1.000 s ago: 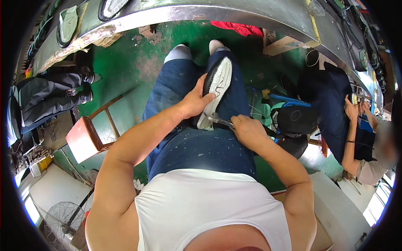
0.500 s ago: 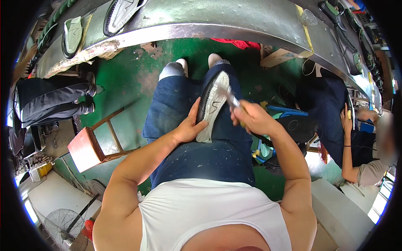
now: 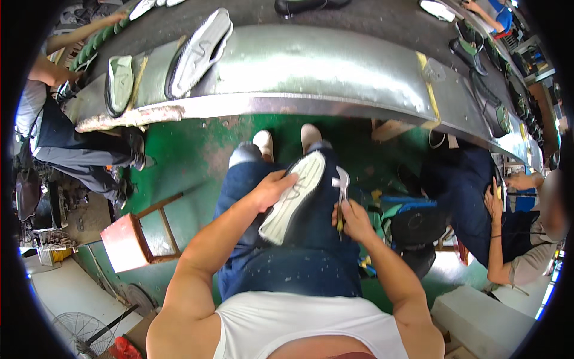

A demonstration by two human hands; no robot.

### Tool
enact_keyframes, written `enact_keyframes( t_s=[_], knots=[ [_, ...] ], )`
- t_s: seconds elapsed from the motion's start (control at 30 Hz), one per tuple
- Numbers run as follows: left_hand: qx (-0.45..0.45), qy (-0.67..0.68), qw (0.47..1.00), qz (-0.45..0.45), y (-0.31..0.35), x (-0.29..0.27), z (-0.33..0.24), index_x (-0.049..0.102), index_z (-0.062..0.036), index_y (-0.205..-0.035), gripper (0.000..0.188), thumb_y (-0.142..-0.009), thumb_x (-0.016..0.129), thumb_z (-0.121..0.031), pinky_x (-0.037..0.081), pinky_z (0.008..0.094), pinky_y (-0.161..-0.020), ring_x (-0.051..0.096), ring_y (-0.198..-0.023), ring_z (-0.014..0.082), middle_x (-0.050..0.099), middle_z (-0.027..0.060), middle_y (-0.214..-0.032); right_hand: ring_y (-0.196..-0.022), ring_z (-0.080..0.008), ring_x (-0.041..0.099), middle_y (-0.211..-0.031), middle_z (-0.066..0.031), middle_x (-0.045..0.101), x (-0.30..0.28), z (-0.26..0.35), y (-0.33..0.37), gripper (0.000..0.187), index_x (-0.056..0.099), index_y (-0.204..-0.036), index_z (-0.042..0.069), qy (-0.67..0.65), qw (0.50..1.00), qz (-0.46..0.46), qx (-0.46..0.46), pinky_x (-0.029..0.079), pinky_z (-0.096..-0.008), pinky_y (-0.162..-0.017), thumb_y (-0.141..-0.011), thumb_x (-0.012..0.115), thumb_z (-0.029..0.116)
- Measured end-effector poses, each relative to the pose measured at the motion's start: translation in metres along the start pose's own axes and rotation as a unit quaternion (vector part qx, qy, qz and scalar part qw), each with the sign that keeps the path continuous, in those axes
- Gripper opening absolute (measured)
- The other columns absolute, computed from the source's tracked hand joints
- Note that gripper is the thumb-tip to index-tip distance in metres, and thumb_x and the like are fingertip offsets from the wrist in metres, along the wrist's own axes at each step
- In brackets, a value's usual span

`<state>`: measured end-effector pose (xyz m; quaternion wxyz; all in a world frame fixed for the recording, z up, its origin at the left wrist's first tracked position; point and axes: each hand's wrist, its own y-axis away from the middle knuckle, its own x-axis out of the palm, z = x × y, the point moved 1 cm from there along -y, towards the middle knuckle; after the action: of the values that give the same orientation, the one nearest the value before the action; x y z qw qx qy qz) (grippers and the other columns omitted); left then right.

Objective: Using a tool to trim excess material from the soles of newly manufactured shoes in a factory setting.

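My left hand (image 3: 274,189) grips a shoe (image 3: 292,209) by its side, over my blue-clad thighs. The shoe's pale underside faces up, with a dark squiggle near its middle and a dark edge around it. To the right of the shoe, my right hand (image 3: 355,220) is closed around the handle of a hammer (image 3: 341,180). The metal head of the hammer points away from me and is apart from the shoe. Part of its yellow and dark handle shows below my fingers.
Ahead runs a metal-edged workbench (image 3: 311,72) bearing another pale-bottomed shoe (image 3: 199,52) and a greenish shoe piece (image 3: 121,84). A red-topped stool (image 3: 124,244) stands left on the green floor. Co-workers are at both sides, the right one (image 3: 529,239) close to a dark bag (image 3: 412,230).
The hammer has come away from the shoe and dropped slightly toward me. My left hand has moved up the shoe, which now leans to the right. More of the workbench shows.
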<state>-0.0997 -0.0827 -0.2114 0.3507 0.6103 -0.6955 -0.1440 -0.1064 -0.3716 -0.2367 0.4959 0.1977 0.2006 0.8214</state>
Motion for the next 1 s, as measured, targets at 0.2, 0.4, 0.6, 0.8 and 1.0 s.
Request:
enact_keyframes(
  t_s=[0.2, 0.4, 0.6, 0.8, 1.0],
  knots=[
    [0.195, -0.2, 0.959, -0.039, 0.053, 0.01, -0.194, 0.058, 0.007, -0.13, 0.062, -0.096, 0.067, -0.044, 0.052, 0.0305, -0.088, 0.063, -0.098, 0.015, 0.069, 0.0115, -0.111, -0.073, -0.0178, 0.065, -0.086, -0.0101, 0.065, -0.009, 0.002, -0.012, 0.042, 0.056, -0.108, -0.002, -0.06, 0.997, 0.027, 0.029, 0.052, -0.0307, -0.066, -0.108, 0.041, 0.037],
    [0.393, -0.716, 0.557, -0.149, -0.051, 0.069, -0.385, 0.056, 0.0058, -0.124, 0.058, -0.093, 0.062, -0.043, 0.051, 0.0501, -0.085, 0.066, -0.097, 0.044, 0.069, 0.0265, -0.104, -0.073, -0.02, 0.067, -0.088, -0.0114, 0.067, -0.019, 0.006, -0.026, 0.043, 0.057, -0.108, -0.002, -0.085, 0.994, 0.026, 0.07, 0.054, -0.0322, -0.067, -0.108, 0.042, 0.038],
    [0.421, -0.818, 0.286, -0.268, -0.207, 0.102, -0.409, 0.047, -0.0037, -0.144, 0.066, -0.1, 0.048, -0.053, 0.024, 0.0532, -0.115, 0.036, -0.142, 0.0336, 0.046, 0.0164, -0.149, -0.075, -0.0221, 0.069, -0.092, -0.0127, 0.068, -0.01, 0.019, -0.033, 0.044, 0.056, -0.11, -0.001, -0.11, 0.987, 0.024, 0.118, 0.054, -0.0335, -0.066, -0.108, 0.04, 0.04],
    [0.328, -0.773, 0.524, -0.143, -0.268, 0.1, -0.379, 0.056, -0.0063, -0.141, 0.067, -0.103, 0.03, -0.055, 0.012, 0.0492, -0.124, 0.017, -0.153, 0.0373, 0.032, 0.0154, -0.161, -0.071, -0.0186, 0.069, -0.09, -0.0108, 0.068, -0.022, 0.017, -0.033, 0.041, 0.056, -0.112, 0.002, -0.132, 0.983, -0.005, 0.125, 0.042, -0.0239, -0.045, -0.109, 0.037, 0.039],
    [0.333, -0.729, 0.526, -0.284, -0.137, -0.011, -0.387, 0.07, -0.0077, -0.111, 0.032, -0.094, 0.06, -0.033, 0.054, 0.0451, -0.089, 0.067, -0.103, 0.0363, 0.071, 0.015, -0.11, -0.07, -0.0176, 0.069, -0.088, -0.0093, 0.067, -0.028, 0.016, -0.036, 0.042, 0.055, -0.11, 0.003, -0.121, 0.986, 0.005, 0.111, 0.041, -0.0221, -0.044, -0.109, 0.036, 0.04]
  ],
)
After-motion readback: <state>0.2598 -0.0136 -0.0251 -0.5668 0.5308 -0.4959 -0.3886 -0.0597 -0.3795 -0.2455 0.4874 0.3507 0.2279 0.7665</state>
